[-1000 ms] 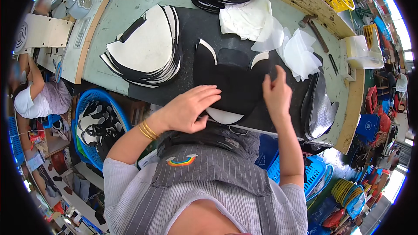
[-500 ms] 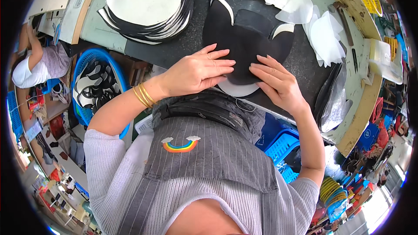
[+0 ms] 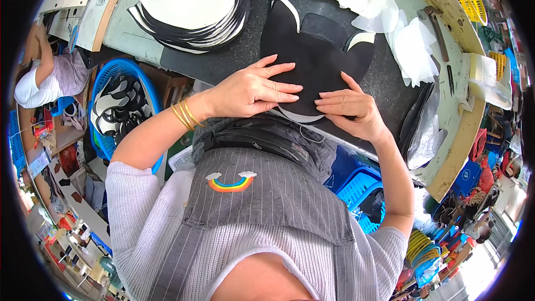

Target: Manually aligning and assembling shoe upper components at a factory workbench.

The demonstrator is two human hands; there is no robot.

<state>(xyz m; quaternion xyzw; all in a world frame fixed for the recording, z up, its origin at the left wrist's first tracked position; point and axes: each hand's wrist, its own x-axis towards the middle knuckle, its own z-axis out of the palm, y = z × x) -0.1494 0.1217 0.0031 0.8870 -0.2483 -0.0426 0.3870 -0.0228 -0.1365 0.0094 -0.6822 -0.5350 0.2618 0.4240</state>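
A curved black sheet piece (image 3: 312,64), like a shoe-upper cutting, lies on the dark work mat (image 3: 253,28). Pale edges show at its two upper tips, and a white strip (image 3: 298,117) peeks out along its near edge. Flat fingers of my left hand (image 3: 248,90) press on the piece's left side; gold bangles circle that wrist. My right hand (image 3: 355,110) rests on the lower right part, fingers stretched, index finger raised apart from the others. Neither hand grips anything visible. A darker rectangular patch (image 3: 323,27) sits at the far middle of the piece.
Stacked black-and-white pieces (image 3: 189,0) lie at far left. Thin white sheets (image 3: 412,47), a hammer (image 3: 439,36) and folded black material (image 3: 418,128) are on the right. A blue basket (image 3: 120,67) of scraps stands left below the table. Another person (image 3: 50,78) is at far left.
My right hand has slid nearer to me, toward the piece's lower edge, and its index finger has spread away. Less of the white strip shows. My left hand stays nearly in place.
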